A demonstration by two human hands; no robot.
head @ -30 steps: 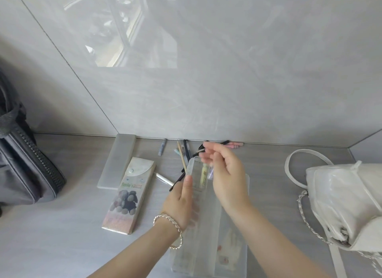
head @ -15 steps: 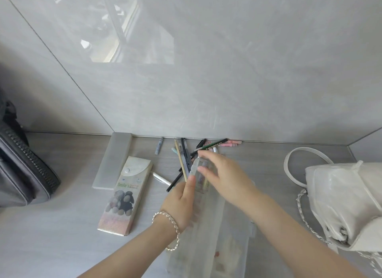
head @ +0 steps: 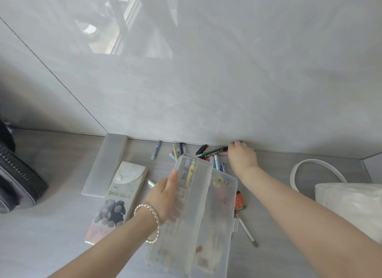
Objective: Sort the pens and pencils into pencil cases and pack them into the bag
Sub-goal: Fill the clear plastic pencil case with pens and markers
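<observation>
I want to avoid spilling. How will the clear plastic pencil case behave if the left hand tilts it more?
The clear plastic pencil case looks rigid, so it should probably keep its shape. It stands open with pens loose inside, so they may slide out. The left hand holds only one edge, and smooth plastic could slip from that grip.

One head-worn wide-angle view looks forward and down along both forearms at the grey counter [head: 62,226], close over it. It faces the tiled wall [head: 206,81] (filling the upper half), whose foot meets the counter's far edge at mid-frame.
</observation>
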